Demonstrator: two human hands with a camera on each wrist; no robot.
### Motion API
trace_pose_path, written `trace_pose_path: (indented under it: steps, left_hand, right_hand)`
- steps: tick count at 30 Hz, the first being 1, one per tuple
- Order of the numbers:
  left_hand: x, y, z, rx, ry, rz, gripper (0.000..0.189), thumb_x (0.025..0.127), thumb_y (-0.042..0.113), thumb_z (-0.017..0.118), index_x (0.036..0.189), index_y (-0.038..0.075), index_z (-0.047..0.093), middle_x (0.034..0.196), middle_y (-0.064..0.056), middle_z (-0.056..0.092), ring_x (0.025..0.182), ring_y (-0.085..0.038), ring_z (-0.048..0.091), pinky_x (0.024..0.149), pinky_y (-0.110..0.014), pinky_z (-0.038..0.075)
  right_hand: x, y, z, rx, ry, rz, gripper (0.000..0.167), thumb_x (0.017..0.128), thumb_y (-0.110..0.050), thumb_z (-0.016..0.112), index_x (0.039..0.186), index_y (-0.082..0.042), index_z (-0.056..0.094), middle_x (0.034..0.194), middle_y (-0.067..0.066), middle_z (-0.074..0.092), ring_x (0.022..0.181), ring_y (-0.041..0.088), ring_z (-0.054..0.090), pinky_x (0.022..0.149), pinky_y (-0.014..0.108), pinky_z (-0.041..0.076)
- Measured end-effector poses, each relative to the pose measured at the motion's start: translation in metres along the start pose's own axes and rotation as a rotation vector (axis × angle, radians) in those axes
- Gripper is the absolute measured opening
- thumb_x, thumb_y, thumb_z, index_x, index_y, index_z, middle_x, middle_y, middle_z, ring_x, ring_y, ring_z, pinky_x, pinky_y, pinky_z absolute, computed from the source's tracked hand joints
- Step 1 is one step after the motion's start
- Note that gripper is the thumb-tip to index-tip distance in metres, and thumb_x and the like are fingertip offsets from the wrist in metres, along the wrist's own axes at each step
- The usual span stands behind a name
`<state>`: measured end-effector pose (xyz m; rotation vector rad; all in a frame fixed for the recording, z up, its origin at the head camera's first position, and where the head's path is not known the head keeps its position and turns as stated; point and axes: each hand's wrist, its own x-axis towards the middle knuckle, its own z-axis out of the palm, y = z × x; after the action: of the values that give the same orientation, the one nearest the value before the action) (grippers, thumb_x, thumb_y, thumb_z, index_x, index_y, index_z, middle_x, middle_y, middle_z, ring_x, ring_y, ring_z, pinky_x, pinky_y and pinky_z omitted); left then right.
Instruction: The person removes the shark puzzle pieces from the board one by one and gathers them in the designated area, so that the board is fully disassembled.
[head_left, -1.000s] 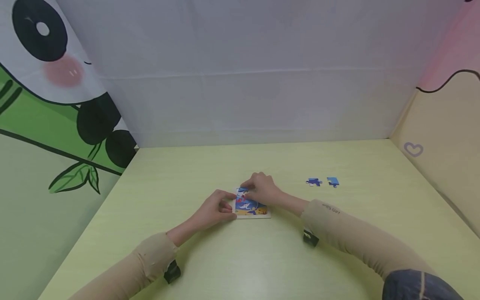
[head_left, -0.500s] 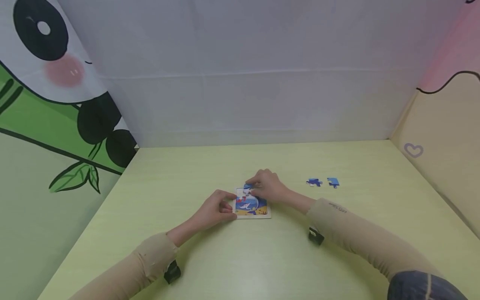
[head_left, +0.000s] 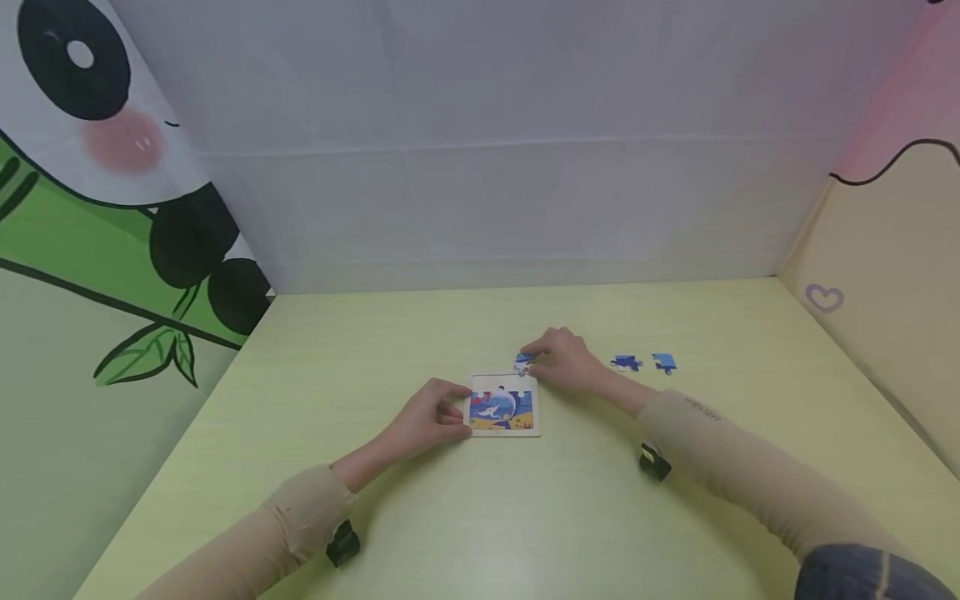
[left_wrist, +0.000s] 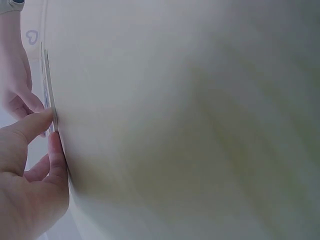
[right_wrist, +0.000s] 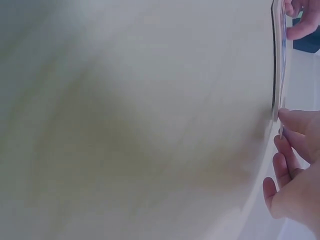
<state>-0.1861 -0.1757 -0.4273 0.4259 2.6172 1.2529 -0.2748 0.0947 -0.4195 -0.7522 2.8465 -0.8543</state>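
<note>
A small jigsaw puzzle board (head_left: 502, 432) with a pale frame lies on the table, its lower part showing a blue sea picture and its upper strip bare. My left hand (head_left: 431, 421) holds the board by its left edge, thumb near the lower corner and forefinger higher up. Just beyond the board's upper right corner, my right hand (head_left: 567, 360) pinches a blue and white puzzle piece (head_left: 522, 363) between thumb and fingers. In the right wrist view this piece (right_wrist: 281, 132) is seen edge-on at the fingertips.
Two loose blue puzzle pieces, one darker (head_left: 626, 363) and one lighter (head_left: 664, 362), lie to the right of my right hand. A pale wall (head_left: 525, 208) closes off the back of the table (head_left: 480, 517), with printed panels on both sides.
My right hand has lifted the blue and white piece off the board's top and moved it right, baring the upper strip. The left hand stays on the board's edge.
</note>
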Motion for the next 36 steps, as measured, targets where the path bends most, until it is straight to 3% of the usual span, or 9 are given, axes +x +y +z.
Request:
trace_pose_path:
  steps: [9, 17, 22, 28, 36]
  left_hand:
    - [-0.001, 0.0, 0.0, 0.014, -0.003, 0.013, 0.056, 0.081, 0.008, 0.08, 0.132, 0.002, 0.058, 0.125, -0.015, 0.052, 0.093, -0.014, 0.063, 0.079, -0.017, 0.055]
    - [0.0, 0.0, -0.001, 0.002, -0.02, 0.012, 0.058, 0.081, 0.007, 0.08, 0.135, 0.004, 0.057, 0.125, -0.016, 0.051, 0.093, -0.014, 0.063, 0.079, -0.018, 0.056]
    - [0.002, 0.0, -0.002, 0.002, -0.027, 0.011, 0.059, 0.081, 0.007, 0.08, 0.135, 0.003, 0.057, 0.126, -0.017, 0.05, 0.093, -0.013, 0.064, 0.078, -0.018, 0.056]
    - [0.001, 0.0, -0.003, 0.002, -0.026, 0.003, 0.059, 0.081, 0.007, 0.08, 0.135, 0.003, 0.057, 0.125, -0.017, 0.05, 0.094, -0.014, 0.064, 0.079, -0.018, 0.056]
    - [0.001, 0.0, -0.002, 0.002, -0.013, 0.007, 0.059, 0.081, 0.007, 0.08, 0.135, 0.003, 0.057, 0.126, -0.016, 0.051, 0.094, -0.014, 0.064, 0.079, -0.018, 0.056]
  right_hand:
    - [-0.008, 0.02, -0.015, -0.042, -0.002, -0.009, 0.034, 0.09, -0.018, 0.069, 0.123, -0.013, 0.07, 0.112, 0.008, 0.067, 0.106, 0.026, 0.053, 0.092, 0.045, 0.039]
    - [-0.013, 0.042, -0.031, -0.073, -0.066, -0.045, 0.031, 0.087, -0.014, 0.073, 0.117, -0.009, 0.073, 0.11, 0.009, 0.069, 0.103, 0.026, 0.055, 0.089, 0.042, 0.043]
    - [-0.017, 0.051, -0.044, -0.066, -0.097, -0.022, 0.028, 0.084, -0.014, 0.074, 0.112, -0.011, 0.075, 0.11, 0.009, 0.069, 0.104, 0.027, 0.056, 0.089, 0.044, 0.045]
    - [-0.022, 0.06, -0.05, -0.015, -0.132, 0.068, 0.026, 0.085, -0.017, 0.075, 0.111, -0.014, 0.076, 0.117, 0.009, 0.069, 0.11, 0.028, 0.058, 0.094, 0.048, 0.047]
    - [-0.03, 0.067, -0.053, -0.055, -0.106, 0.074, 0.025, 0.084, -0.021, 0.077, 0.108, -0.015, 0.077, 0.117, 0.01, 0.07, 0.111, 0.03, 0.058, 0.094, 0.049, 0.045]
